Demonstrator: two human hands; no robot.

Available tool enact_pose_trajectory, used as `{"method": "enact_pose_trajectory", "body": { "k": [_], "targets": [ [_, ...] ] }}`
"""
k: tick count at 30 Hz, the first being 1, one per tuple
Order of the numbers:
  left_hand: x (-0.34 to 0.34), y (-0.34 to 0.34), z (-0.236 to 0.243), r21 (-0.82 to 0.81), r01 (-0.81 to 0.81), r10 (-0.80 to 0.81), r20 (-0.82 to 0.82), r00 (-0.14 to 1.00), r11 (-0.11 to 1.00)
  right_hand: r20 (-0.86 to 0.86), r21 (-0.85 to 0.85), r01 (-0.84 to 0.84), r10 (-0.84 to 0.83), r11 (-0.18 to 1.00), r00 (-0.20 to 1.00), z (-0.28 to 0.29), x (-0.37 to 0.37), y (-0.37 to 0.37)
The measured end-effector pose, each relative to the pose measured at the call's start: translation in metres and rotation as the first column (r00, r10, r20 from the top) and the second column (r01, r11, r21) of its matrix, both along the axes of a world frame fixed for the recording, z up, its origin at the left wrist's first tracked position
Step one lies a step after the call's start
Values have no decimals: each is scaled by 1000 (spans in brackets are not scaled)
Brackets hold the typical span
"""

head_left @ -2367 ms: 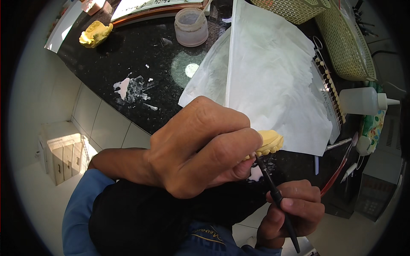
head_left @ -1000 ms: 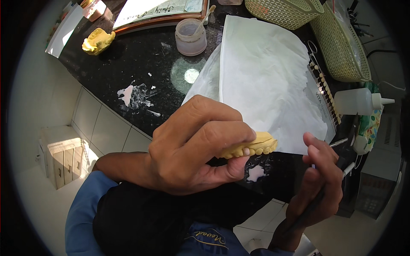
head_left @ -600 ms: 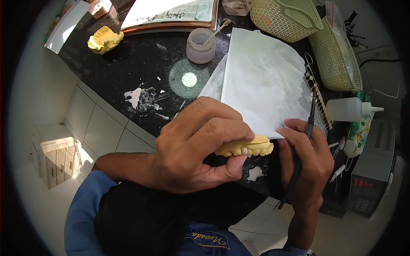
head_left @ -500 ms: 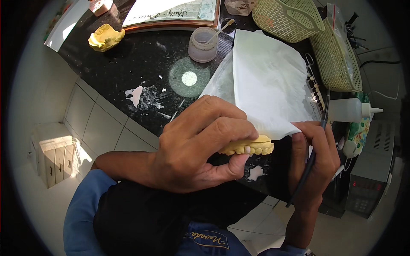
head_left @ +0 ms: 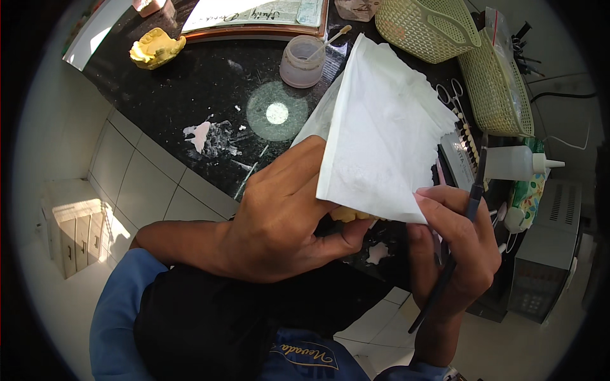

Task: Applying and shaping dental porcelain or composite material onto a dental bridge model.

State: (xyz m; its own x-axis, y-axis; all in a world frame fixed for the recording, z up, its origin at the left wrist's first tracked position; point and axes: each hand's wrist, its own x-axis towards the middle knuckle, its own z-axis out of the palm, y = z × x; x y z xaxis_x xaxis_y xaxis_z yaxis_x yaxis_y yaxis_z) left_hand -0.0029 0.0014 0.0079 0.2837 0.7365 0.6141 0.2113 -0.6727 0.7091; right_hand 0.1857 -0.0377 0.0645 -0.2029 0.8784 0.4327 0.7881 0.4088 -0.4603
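My left hand (head_left: 276, 225) grips a yellow plaster dental model (head_left: 351, 215), now mostly hidden under the lifted white paper sheet (head_left: 381, 133). My right hand (head_left: 454, 244) pinches the lower right corner of that sheet, drawn over the model, and also holds a long dark thin tool (head_left: 440, 289) slanting up between its fingers. A pale pink paste blob (head_left: 376, 253) lies on the dark worktop below the model. Just right of the sheet are scissors (head_left: 452, 95) and a strip of tooth-shaped samples (head_left: 470, 147).
Dark worktop (head_left: 210, 82) holds a second yellow model (head_left: 155, 49), pink smears (head_left: 198, 136), a jar with stick (head_left: 302, 66), a papered board (head_left: 251, 16), two mesh baskets (head_left: 424, 28) (head_left: 495, 82), a squeeze bottle (head_left: 515, 164). A grey appliance (head_left: 546, 267) stands right; a small cabinet (head_left: 76, 225) lower left.
My right hand has moved up from holding the tool below the model to taking the sheet's corner. The sheet has lifted and shifted toward me, covering the model and part of my left hand.
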Motion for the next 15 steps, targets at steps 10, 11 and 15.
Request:
{"method": "enact_pose_trajectory", "body": {
  "k": [10, 11, 15],
  "targets": [
    [0, 1, -2, 28, 11, -12, 40, 999, 1000, 82, 8, -167, 166, 986, 983, -9, -9, -1],
    [1, 2, -2, 37, 14, -16, 55, 998, 999, 70, 17, -165, 163, 986, 984, -10, -10, -1],
    [5, -1, -6, 14, -19, 17, 122, 992, 1000, 51, 44, -162, 160, 986, 986, -15, -11, -1]
  ]
}}
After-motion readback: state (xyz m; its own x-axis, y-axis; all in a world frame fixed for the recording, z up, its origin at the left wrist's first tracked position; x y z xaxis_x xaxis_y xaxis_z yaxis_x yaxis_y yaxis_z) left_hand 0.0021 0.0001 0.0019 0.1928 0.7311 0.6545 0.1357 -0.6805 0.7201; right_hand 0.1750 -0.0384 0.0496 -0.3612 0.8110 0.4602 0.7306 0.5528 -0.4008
